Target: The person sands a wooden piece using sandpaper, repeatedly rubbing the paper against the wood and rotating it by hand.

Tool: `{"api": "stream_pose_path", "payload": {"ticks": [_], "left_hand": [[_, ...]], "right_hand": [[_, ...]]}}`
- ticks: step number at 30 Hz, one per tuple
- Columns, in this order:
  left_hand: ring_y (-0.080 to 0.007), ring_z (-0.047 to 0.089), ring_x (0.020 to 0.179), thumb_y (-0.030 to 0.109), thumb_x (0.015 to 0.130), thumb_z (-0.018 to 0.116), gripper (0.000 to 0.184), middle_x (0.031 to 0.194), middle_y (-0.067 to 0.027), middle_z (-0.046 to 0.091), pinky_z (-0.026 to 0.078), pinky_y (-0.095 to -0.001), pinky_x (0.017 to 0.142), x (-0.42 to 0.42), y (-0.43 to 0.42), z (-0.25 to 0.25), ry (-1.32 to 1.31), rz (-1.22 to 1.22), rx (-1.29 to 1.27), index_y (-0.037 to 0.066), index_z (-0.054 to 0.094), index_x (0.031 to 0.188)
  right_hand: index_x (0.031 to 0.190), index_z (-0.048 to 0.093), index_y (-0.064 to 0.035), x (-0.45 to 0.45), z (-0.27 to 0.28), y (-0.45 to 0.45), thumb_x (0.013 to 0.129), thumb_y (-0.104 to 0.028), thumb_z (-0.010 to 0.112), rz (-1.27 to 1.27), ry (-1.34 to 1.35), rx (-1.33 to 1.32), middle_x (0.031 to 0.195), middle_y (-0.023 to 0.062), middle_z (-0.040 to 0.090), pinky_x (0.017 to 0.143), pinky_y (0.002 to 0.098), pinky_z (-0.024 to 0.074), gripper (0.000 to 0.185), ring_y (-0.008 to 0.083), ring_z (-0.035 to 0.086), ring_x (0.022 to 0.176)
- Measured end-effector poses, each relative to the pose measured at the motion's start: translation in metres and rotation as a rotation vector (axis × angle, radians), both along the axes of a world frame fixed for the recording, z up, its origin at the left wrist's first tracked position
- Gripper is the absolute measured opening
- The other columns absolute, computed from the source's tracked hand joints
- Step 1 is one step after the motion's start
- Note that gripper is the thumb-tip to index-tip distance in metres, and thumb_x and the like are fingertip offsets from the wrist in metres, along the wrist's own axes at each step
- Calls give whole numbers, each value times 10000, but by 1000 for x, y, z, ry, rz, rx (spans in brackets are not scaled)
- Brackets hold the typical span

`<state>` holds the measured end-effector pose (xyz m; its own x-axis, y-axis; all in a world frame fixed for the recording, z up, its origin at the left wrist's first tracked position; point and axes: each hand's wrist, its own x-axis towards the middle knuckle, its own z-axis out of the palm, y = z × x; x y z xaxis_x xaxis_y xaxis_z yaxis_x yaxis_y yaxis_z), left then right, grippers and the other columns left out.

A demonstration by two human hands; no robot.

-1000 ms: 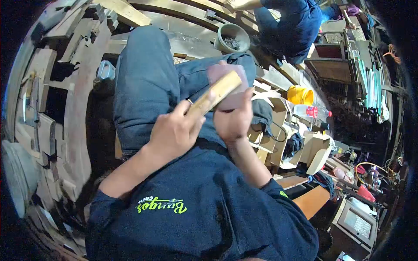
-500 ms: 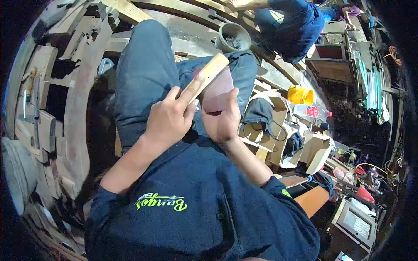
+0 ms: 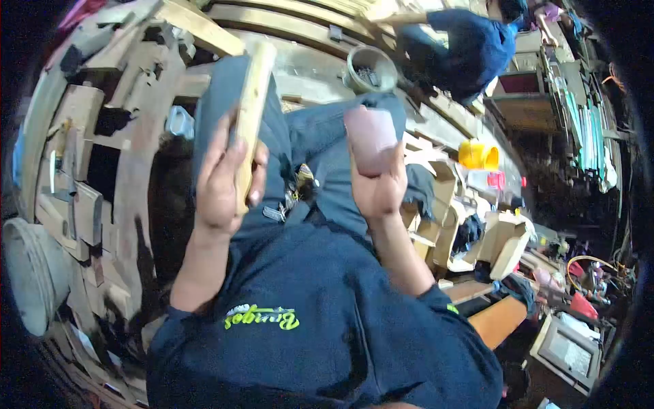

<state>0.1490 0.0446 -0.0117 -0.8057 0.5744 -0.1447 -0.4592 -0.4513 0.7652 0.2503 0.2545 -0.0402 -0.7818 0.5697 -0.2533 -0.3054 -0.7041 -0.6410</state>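
Note:
A pale wooden piece [image 3: 253, 102] stands nearly lengthwise in my left hand [image 3: 223, 170], whose fingers and thumb close round its lower part. My right hand [image 3: 379, 189] grips a pinkish sheet [image 3: 372, 136], which looks like sandpaper, with the thumb over its near edge. The wooden piece and the sheet are apart, one over each thigh. Between the hands, a bunch of keys [image 3: 291, 199] hangs at my waist.
A grey bucket [image 3: 371, 70] with dark bits stands beyond my knees, near another person [image 3: 470, 51]. At right are a yellow container [image 3: 478, 155], a plastic bottle [image 3: 485, 180] and cardboard boxes [image 3: 501, 242]. Timber [image 3: 129, 198] lies at left.
My left hand has moved left with the wooden piece, now turned more upright and away from the sheet. My right hand has shifted right with the sheet. The keys have come into view.

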Motion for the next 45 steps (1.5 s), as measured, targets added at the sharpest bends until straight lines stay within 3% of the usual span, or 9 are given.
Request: {"api": "stream_pose_path", "payload": {"ticks": [4, 19, 28, 30, 34, 36, 38, 39, 45], "left_hand": [[-144, 537, 493, 307, 1039, 413, 457, 900, -143, 601, 451, -233, 412, -7, -4, -24, -419, -241, 379, 108, 350, 1445], [-116, 537, 551, 213, 1010, 482, 324, 900, -141, 645, 441, -207, 472, -79, 24, 9, 21, -150, -163, 26, 461, 1274], [-121, 587, 670, 192, 1006, 508, 234, 925, -86, 655, 491, -260, 563, -107, 116, -51, -273, -294, -96, 18, 520, 1163], [-131, 611, 659, 177, 989, 527, 195, 915, -105, 666, 515, -262, 565, -106, 122, -60, -281, -286, -104, 4, 534, 1080], [-126, 547, 643, 211, 994, 530, 222, 866, -70, 611, 468, -257, 540, -110, 110, -90, -394, -250, -235, 12, 545, 1091], [-138, 541, 650, 205, 997, 521, 222, 873, -71, 603, 461, -265, 552, -111, 103, -93, -401, -147, -154, 8, 543, 1097], [-146, 542, 653, 196, 998, 516, 218, 873, -74, 600, 460, -271, 563, -114, 100, -92, -326, -135, -156, 6, 539, 1103], [-147, 543, 650, 193, 997, 520, 217, 870, -74, 601, 460, -272, 556, -114, 100, -91, -321, -129, -131, 7, 531, 1108], [-132, 559, 649, 175, 994, 505, 179, 829, -71, 611, 469, -258, 550, -102, 107, -87, -285, -146, -202, 19, 539, 1074]], "right_hand": [[1442, 370, 5, 1, 3, 7, 1029, -375, 453, -81, -52, -81, 1463, 183, 442, 1150, 491, 337, 568, 356, 422, 1360], [1431, 363, 25, -35, -15, 44, 1040, -354, 442, -53, -85, -30, 1457, 187, 435, 1158, 496, 329, 551, 355, 425, 1352], [1400, 414, 40, -84, -124, 108, 1049, -368, 427, 265, -313, 291, 1423, 207, 475, 1112, 476, 380, 538, 331, 470, 1322], [1411, 392, 38, -83, -106, 102, 1038, -383, 445, 221, -195, -145, 1433, 217, 461, 1128, 511, 367, 565, 365, 461, 1324], [1417, 358, 29, -74, -98, 98, 1037, -363, 450, 191, -92, -134, 1402, 213, 477, 1124, 523, 386, 554, 391, 481, 1301], [1433, 380, 30, -77, -99, 97, 1027, -368, 485, 185, -151, -104, 1441, 185, 465, 1145, 500, 347, 579, 336, 453, 1338], [1434, 411, 30, -76, -106, 92, 1026, -361, 502, 294, -437, 407, 1423, 139, 497, 1116, 388, 370, 573, 252, 477, 1316], [1421, 452, 40, -77, -109, 87, 1019, -355, 521, 296, -461, 402, 1427, 128, 509, 1102, 305, 350, 567, 186, 453, 1326], [1421, 453, 26, -60, -108, 67, 1030, -353, 493, 316, -503, 583, 1394, 113, 528, 1097, 320, 357, 546, 201, 484, 1294]]}}
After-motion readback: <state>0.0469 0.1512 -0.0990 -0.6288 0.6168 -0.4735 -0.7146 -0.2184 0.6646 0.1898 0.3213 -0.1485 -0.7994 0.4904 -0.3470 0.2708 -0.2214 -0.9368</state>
